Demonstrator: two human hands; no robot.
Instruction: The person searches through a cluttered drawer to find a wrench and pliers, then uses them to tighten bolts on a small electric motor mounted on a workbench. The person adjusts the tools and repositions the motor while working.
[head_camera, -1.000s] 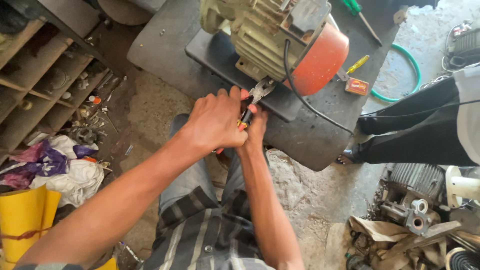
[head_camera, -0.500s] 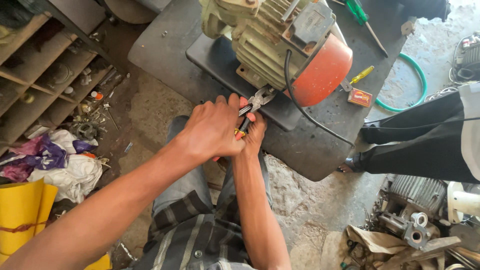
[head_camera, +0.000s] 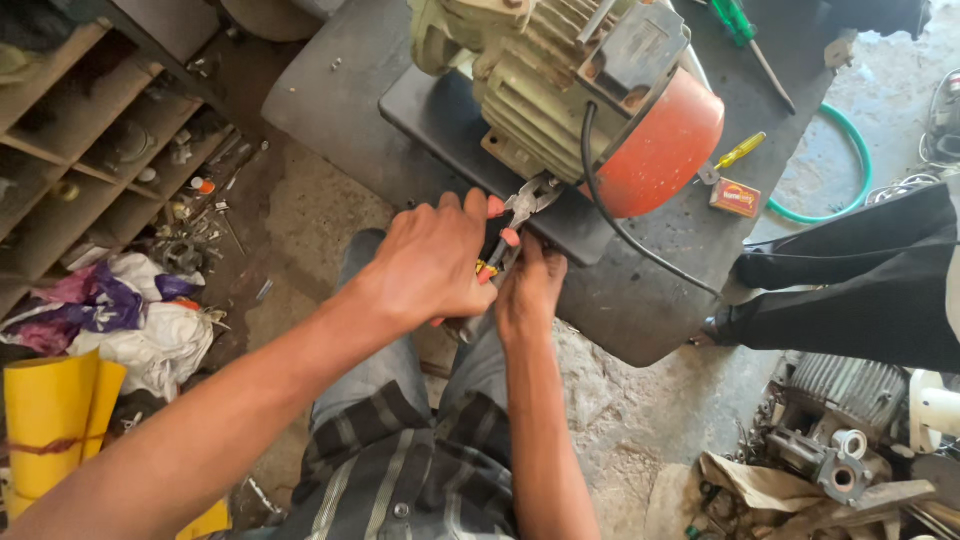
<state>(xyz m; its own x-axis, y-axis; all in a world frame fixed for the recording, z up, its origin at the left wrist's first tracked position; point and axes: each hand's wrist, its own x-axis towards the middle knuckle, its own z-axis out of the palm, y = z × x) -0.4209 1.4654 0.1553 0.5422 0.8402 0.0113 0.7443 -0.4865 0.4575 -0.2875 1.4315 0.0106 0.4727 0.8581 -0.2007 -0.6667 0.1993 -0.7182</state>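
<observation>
Near the bottom of the frame the person's striped shirt (head_camera: 400, 480) fills the foreground, with both forearms reaching up toward the middle of the frame. The left hand (head_camera: 435, 262) sits at centre, fingers curled tightly closed around the red handles of a pair of pliers (head_camera: 518, 215); only the handle tips and the metal nose poke out past the knuckles. The right hand (head_camera: 530, 285) lies just beneath and to the right of it, fingers bent in and touching the lower part of the same handles, though how firm that hold is cannot be made out because the left hand covers it.

The pliers point up and to the right, their nose right at the lower edge of the motor (head_camera: 560, 90), a ribbed, pale green body with an orange end cover, upper centre. A black cable (head_camera: 620, 230) runs down from the motor, just right of the pliers. The motor stands on a dark metal table (head_camera: 330, 100). Further right on the table lie a small yellow screwdriver (head_camera: 738, 152) and a little red box (head_camera: 735, 197). At the right edge is another person's dark trouser leg (head_camera: 850, 290).
</observation>
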